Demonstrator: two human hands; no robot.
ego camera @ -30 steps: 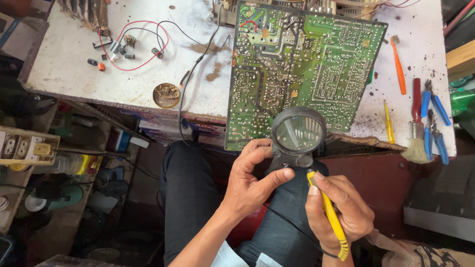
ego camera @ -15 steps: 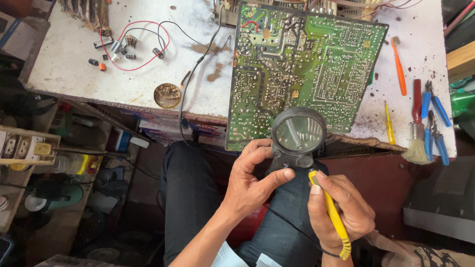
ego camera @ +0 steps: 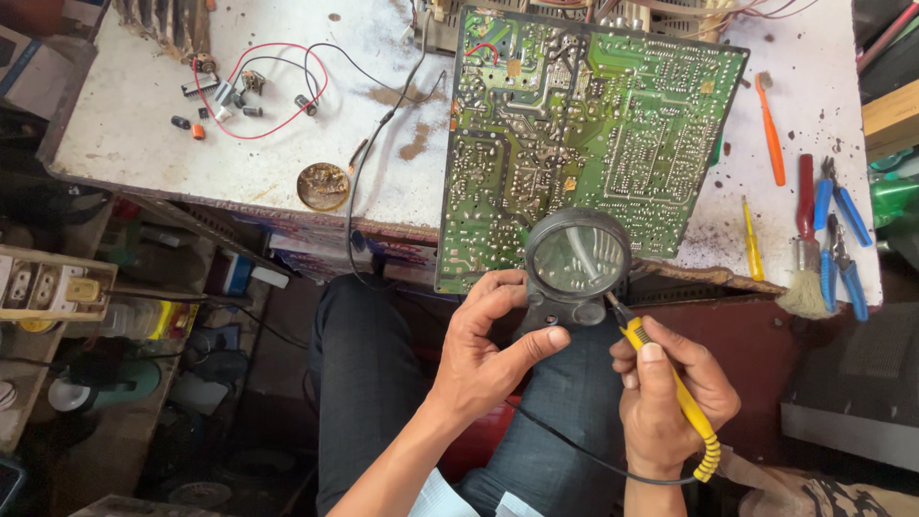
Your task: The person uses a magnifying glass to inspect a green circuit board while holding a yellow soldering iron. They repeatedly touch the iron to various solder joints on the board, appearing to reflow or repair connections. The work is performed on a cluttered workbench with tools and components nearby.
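A large green circuit board (ego camera: 584, 134) lies solder side up, overhanging the near edge of the white workbench (ego camera: 191, 163). My left hand (ego camera: 488, 345) grips the dark handle of a round black magnifying glass (ego camera: 577, 257), held over the board's near edge. My right hand (ego camera: 670, 393) holds a yellow-handled soldering iron (ego camera: 670, 383) like a pen. Its tip points up toward the lens rim, and a black cord trails from its back end across my lap.
A round solder-paste tin (ego camera: 323, 186) and red and black wires with small parts (ego camera: 254, 91) lie at the bench's left. At the right are an orange toothbrush (ego camera: 771, 129), a yellow screwdriver (ego camera: 752, 239), a red-handled brush (ego camera: 804, 239) and blue-handled pliers (ego camera: 842, 239). A socket strip (ego camera: 48, 285) sits lower left.
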